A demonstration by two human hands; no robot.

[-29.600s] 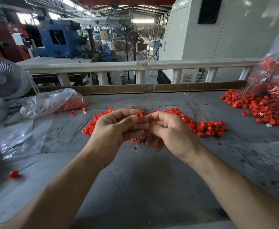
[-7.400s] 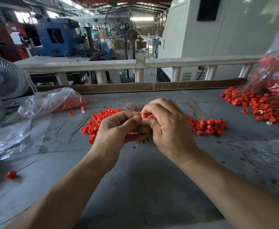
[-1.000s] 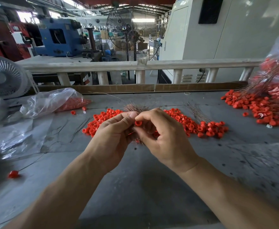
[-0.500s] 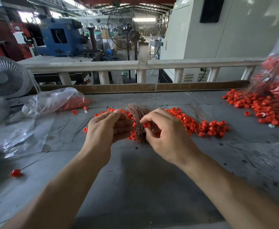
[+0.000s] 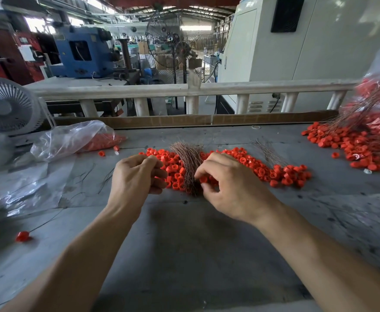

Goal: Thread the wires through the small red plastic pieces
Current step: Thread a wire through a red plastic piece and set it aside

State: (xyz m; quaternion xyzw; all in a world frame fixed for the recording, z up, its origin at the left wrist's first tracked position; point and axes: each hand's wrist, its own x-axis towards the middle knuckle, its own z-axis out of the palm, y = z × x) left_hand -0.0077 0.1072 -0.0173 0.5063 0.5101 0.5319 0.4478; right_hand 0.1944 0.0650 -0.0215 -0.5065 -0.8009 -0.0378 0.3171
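A brown bundle of thin wires (image 5: 189, 163) lies on top of a long heap of small red plastic pieces (image 5: 274, 172) on the grey table (image 5: 195, 255). My right hand (image 5: 229, 188) is at the bundle's lower end, thumb and forefinger pinching a red piece (image 5: 203, 179) beside the wires. My left hand (image 5: 137, 176) hovers just left of the bundle with its fingers curled inward. What lies inside them is hidden. A smaller loose tuft of wires (image 5: 267, 152) rests further right on the heap.
A pile of red pieces with wires (image 5: 360, 145) spills from a clear bag at the far right. A plastic bag of red pieces (image 5: 71, 138), a plastic sheet (image 5: 26, 183) and a fan (image 5: 6, 106) are at the left. One wired red piece (image 5: 22, 236) lies at the near left. A cardboard strip (image 5: 184, 120) lines the table's far edge.
My hands, joined around one red piece a second ago, have parted. The left hand moved left and the right dropped to the foot of the wire bundle.
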